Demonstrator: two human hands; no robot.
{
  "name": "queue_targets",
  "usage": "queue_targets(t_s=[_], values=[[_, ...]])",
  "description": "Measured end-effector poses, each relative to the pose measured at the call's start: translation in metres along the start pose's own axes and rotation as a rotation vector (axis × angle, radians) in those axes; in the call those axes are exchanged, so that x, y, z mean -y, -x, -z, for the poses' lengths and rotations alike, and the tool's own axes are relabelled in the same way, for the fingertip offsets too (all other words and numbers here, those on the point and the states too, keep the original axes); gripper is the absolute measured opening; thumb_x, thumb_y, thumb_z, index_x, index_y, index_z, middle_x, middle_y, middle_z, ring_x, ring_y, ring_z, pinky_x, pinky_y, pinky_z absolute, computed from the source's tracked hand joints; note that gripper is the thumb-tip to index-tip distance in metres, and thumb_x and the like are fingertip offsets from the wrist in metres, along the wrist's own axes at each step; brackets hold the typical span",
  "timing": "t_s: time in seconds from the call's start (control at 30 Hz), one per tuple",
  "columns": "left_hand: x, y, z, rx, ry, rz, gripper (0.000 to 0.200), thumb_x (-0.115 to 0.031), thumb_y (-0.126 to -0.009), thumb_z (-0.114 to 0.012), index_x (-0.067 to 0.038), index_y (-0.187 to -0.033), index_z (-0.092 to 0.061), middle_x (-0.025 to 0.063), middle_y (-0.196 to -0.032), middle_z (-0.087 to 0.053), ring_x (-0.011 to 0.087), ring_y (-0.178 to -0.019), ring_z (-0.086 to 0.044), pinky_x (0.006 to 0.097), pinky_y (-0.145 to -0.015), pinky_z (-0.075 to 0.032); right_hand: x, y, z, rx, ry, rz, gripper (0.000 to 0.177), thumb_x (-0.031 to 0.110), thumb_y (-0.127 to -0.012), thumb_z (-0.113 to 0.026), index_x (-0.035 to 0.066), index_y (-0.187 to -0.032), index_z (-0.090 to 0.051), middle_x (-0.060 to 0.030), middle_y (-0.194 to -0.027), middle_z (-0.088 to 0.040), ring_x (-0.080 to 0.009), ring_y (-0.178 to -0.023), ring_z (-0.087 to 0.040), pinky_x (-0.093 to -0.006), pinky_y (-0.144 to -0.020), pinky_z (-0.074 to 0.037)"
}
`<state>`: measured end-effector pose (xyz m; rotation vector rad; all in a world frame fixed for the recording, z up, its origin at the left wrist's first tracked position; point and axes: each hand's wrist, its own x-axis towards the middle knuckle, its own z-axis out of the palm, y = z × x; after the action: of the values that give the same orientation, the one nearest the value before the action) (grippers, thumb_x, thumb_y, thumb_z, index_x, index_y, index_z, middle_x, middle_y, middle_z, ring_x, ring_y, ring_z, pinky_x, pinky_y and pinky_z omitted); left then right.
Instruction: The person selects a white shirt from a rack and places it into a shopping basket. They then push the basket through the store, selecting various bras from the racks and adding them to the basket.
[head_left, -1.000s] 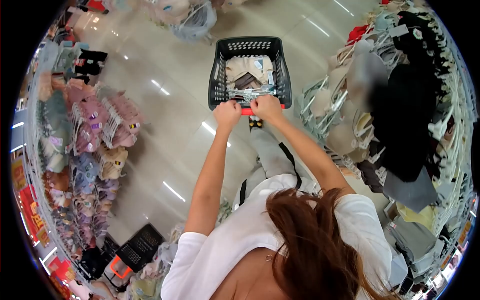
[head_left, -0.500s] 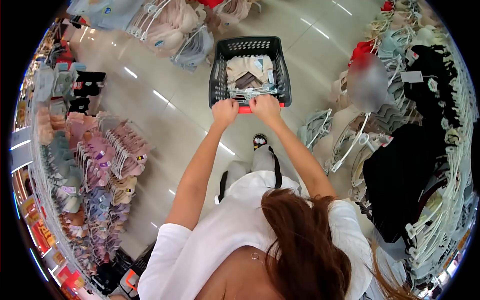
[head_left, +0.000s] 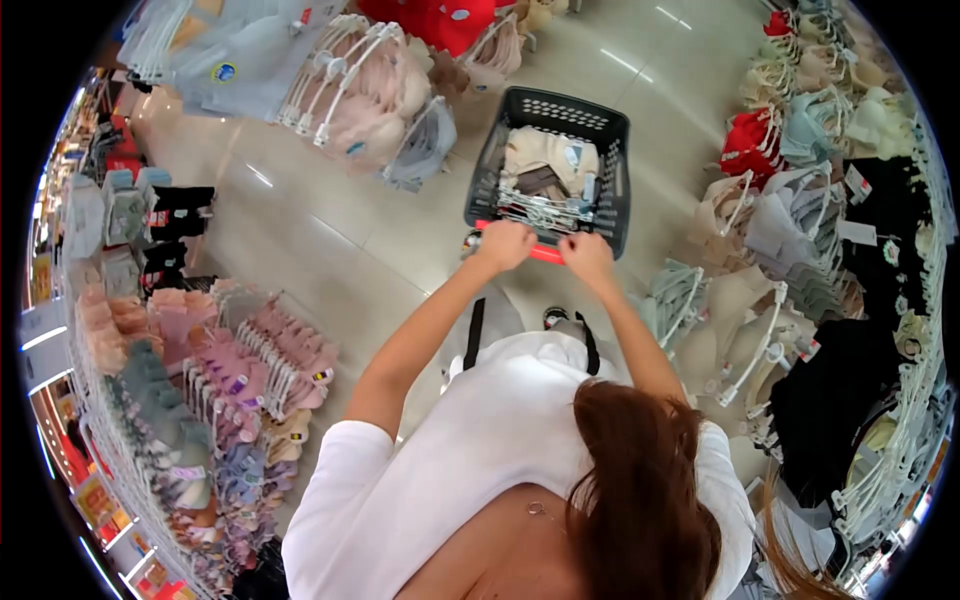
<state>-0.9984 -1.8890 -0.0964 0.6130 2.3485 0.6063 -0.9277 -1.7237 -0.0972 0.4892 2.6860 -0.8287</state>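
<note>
My left hand and my right hand are both closed around the red handle of a dark grey shopping basket. The basket is out in front of me, above the tiled floor, with perforated sides. Inside it lie cream garments with pale tags, a brownish-grey garment, and several clear and white hangers near the handle side. How the basket is supported underneath is hidden.
Racks of hanging bras flank me: pink bras to the left, beige bras close by my right arm. A black garment hangs further right. Ahead left, another rack holds pale pink bras. Shiny floor tiles run between the racks.
The basket and both hands have shifted right and slightly lower in view, and the basket is now turned a little. The racks at left and ahead appear closer. Both hands keep their grip.
</note>
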Motion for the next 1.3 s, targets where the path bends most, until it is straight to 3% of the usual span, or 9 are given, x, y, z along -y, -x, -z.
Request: queue_targets(t_s=[0.1,0.3,0.43,0.53,0.6,0.77,0.9,1.03,1.3], values=[[0.024,-0.013,0.067,-0.297,0.137,-0.456,0.015,-0.009,-0.069,-0.053,-0.005,-0.078,-0.064,0.0150,-0.085,-0.063,0.0326,-0.086,-0.058,0.0419,-0.078,-0.046,-0.001,-0.004,0.007,0.053,-0.036,-0.080,0.029,0.032,-0.076,-0.054,0.006,-0.074,-0.068,-0.0181,-0.068,-0.061,-0.0349,-0.067,-0.061,-0.0411,-0.065,-0.049],[0.087,0.038,0.381,-1.168,-0.161,-0.508,0.023,0.003,-0.075,-0.051,-0.003,-0.095,-0.061,0.0097,-0.098,-0.062,0.0222,-0.093,-0.057,0.0334,-0.082,-0.044,0.012,-0.016,-0.017,0.061,-0.035,-0.231,0.029,0.034,-0.074,-0.054,0.012,-0.082,-0.069,-0.0156,-0.076,-0.064,-0.0341,-0.075,-0.061,-0.0416,-0.071,-0.050],[0.153,0.037,0.475,-1.559,-0.283,-0.328,0.025,-0.005,-0.077,-0.054,-0.003,-0.101,-0.062,0.0076,-0.095,-0.063,0.0239,-0.092,-0.056,0.0331,-0.082,-0.042,0.022,-0.017,-0.038,0.064,0.003,-0.269,0.029,0.034,-0.074,-0.053,0.012,-0.083,-0.069,-0.0149,-0.076,-0.064,-0.0340,-0.076,-0.061,-0.0415,-0.070,-0.049],[0.168,0.015,0.511,-1.529,-0.234,-0.278,0.026,-0.010,-0.080,-0.056,-0.001,-0.104,-0.060,0.0084,-0.096,-0.063,0.0230,-0.089,-0.058,0.0327,-0.079,-0.044,0.029,-0.016,-0.021,0.041,0.005,-0.299,0.029,0.035,-0.074,-0.053,0.012,-0.084,-0.069,-0.0148,-0.075,-0.064,-0.0341,-0.076,-0.061,-0.0418,-0.070,-0.049],[0.225,0.012,0.501,-1.120,-0.419,0.119,0.027,-0.018,-0.082,-0.058,0.001,-0.101,-0.061,0.0086,-0.087,-0.065,0.0203,-0.077,-0.061,0.0309,-0.071,-0.046,0.031,-0.019,-0.049,0.063,0.009,-0.309,0.029,0.035,-0.074,-0.053,0.012,-0.083,-0.068,-0.0145,-0.074,-0.064,-0.0342,-0.075,-0.061,-0.0428,-0.069,-0.049],[0.179,0.014,0.526,-1.216,-0.169,-0.084,0.027,-0.028,-0.084,-0.059,-0.003,-0.095,-0.065,0.0044,-0.064,-0.061,0.0099,-0.058,-0.056,0.0216,-0.057,-0.042,0.031,-0.023,-0.034,0.012,-0.087,-0.291,0.024,0.028,-0.077,-0.056,0.005,-0.080,-0.065,-0.0155,-0.071,-0.062,-0.0334,-0.071,-0.061,-0.0397,-0.064,-0.048],[0.153,0.034,0.502,-0.951,-0.198,-0.110,0.022,-0.024,-0.087,-0.057,-0.008,-0.099,-0.065,0.0019,-0.062,-0.055,0.0075,-0.055,-0.049,0.0201,-0.054,-0.038,0.062,-0.050,-0.021,-0.099,-0.297,-0.143,0.014,0.013,-0.081,-0.058,0.000,-0.084,-0.060,-0.0149,-0.071,-0.061,-0.0259,-0.065,-0.061,-0.0343,-0.060,-0.046],[0.131,0.055,0.473,-1.007,-0.190,-0.168,0.018,-0.017,-0.088,-0.055,-0.006,-0.099,-0.065,0.0004,-0.062,-0.052,0.0055,-0.055,-0.045,0.0196,-0.052,-0.036,0.169,-0.068,0.078,-0.439,-0.496,0.135,0.021,0.006,-0.080,-0.056,0.002,-0.101,-0.057,-0.0092,-0.093,-0.062,-0.0162,-0.085,-0.059,-0.0291,-0.073,-0.045],[0.066,0.070,0.443,-0.757,0.024,-0.323,0.015,-0.007,-0.084,-0.059,-0.001,-0.097,-0.063,0.0022,-0.068,-0.057,0.0069,-0.057,-0.047,0.0196,-0.052,-0.037,0.301,-0.081,0.181,-0.831,-0.248,0.755,0.040,0.010,-0.073,-0.065,0.000,-0.110,-0.053,-0.0135,-0.114,-0.056,-0.0282,-0.105,-0.053,-0.0342,-0.092,-0.040]])
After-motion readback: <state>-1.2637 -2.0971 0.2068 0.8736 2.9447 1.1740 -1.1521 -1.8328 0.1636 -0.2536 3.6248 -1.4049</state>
